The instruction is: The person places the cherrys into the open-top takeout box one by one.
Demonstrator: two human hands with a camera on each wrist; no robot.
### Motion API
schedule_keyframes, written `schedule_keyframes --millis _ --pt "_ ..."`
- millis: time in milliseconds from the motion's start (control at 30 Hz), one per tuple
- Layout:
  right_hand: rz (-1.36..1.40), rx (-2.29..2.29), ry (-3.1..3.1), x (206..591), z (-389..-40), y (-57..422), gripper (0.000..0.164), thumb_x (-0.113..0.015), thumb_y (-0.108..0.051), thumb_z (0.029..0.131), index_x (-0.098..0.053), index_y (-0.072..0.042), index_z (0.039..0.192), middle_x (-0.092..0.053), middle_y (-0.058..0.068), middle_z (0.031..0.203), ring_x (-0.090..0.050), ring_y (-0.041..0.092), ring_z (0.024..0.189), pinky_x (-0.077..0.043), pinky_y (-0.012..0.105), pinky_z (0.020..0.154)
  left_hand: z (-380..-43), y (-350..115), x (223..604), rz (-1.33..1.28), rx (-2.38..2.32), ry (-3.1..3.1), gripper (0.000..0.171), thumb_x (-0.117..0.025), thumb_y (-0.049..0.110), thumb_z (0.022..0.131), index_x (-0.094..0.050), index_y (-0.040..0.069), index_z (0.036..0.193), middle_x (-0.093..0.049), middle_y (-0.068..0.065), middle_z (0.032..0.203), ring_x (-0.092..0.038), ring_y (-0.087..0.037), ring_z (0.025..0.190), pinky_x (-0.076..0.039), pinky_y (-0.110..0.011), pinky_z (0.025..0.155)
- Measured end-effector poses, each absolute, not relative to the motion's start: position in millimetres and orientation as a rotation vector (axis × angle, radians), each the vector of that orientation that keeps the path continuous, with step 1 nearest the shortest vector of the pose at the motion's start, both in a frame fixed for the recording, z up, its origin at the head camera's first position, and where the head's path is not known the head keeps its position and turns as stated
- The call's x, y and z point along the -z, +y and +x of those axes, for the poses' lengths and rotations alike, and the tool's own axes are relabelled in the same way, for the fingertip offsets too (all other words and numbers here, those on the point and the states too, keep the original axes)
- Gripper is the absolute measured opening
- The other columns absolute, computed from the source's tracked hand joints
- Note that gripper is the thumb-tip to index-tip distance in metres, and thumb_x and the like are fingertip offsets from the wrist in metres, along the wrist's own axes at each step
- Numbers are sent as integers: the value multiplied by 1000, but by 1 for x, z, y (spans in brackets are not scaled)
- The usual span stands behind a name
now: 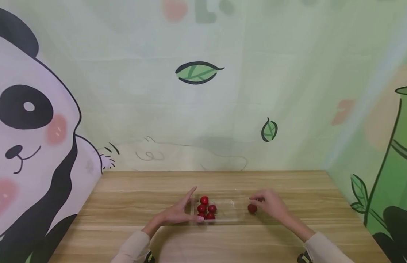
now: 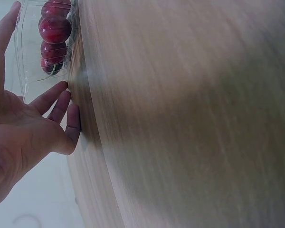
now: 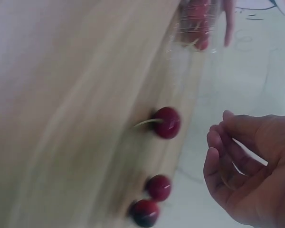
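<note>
A clear plastic box (image 1: pixel 227 210) lies on the table with several red cherries (image 1: pixel 204 200) in its left end. At that end my left hand (image 1: pixel 175 213) is spread, its thumb along the front side and a straight finger toward the back corner. In the left wrist view the remaining fingers (image 2: pixel 59 105) are bent loosely beside the box. My right hand (image 1: pixel 270 204) hovers right of the box, close over a loose dark red cherry (image 1: pixel 252 208). In the right wrist view its thumb and fingertips come together with nothing visible between them, apart from the stemmed cherry (image 3: pixel 166 122).
Two more loose cherries (image 3: pixel 159 188) lie on the table behind the stemmed one in the right wrist view. A wood-grain table (image 1: pixel 137 197) meets a pale green cloth backdrop (image 1: pixel 223 106) printed with a panda and leaves.
</note>
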State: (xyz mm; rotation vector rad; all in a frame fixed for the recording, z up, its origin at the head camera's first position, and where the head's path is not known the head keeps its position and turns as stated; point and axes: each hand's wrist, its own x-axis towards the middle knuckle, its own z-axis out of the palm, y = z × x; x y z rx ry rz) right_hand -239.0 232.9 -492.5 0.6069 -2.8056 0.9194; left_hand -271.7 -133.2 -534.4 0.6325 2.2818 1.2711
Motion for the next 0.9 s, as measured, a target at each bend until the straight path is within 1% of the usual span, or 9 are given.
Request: schedule_keyframes --millis 167,267,367,467,633,800,900 --pt "473 -811 -2833 509 -230 248 7 -80 -10 85 -80 -4 88 -77 4 80 -64 9 70 -53 19 64 -273 -135 535 642 -1263 2299 119 -82 53 82 -2 27 166 -25 -28 165 -28 -46 152 -24 -71 119" --pt "394 -841 -2857 521 -225 254 11 -81 -15 86 -80 -6 90 -78 5 82 -67 10 70 -55 20 65 -273 -135 535 639 -1265 2302 119 -82 52 82 -2 27 166 -26 -28 165 -29 -46 152 -25 -70 119" --pt "349 -921 -2868 531 -221 258 18 -81 -22 86 -80 -5 93 -79 6 86 -70 12 73 -58 22 67 -272 -134 535 639 -1272 2297 119 -82 52 82 -2 27 166 -28 -28 164 -30 -45 152 -24 -70 119" --pt "338 -1004 -2870 539 -220 259 24 -83 -25 85 -79 -4 95 -79 6 86 -70 9 73 -58 21 67 -272 -134 536 639 -1278 2290 119 -83 51 82 -2 27 166 -27 -28 165 -29 -46 152 -24 -70 119" --pt "293 -1070 -2868 545 -223 257 27 -86 -24 81 -79 -2 96 -77 3 81 -65 3 67 -54 18 63 -272 -135 537 635 -1275 2299 119 -82 52 82 -1 28 166 -29 -29 163 -30 -46 151 -25 -70 119" --pt "252 -1081 -2886 548 -228 256 28 -88 -23 78 -79 -1 95 -77 4 81 -66 7 68 -55 18 62 -273 -134 538 638 -1271 2296 119 -82 55 82 -1 28 166 -30 -28 163 -31 -44 152 -23 -69 120" --pt "297 -1075 -2886 549 -230 256 25 -87 -21 79 -79 -2 94 -78 7 82 -68 10 69 -56 19 63 -273 -135 538 638 -1266 2297 119 -81 55 82 -1 28 166 -30 -27 164 -31 -43 152 -24 -69 120"
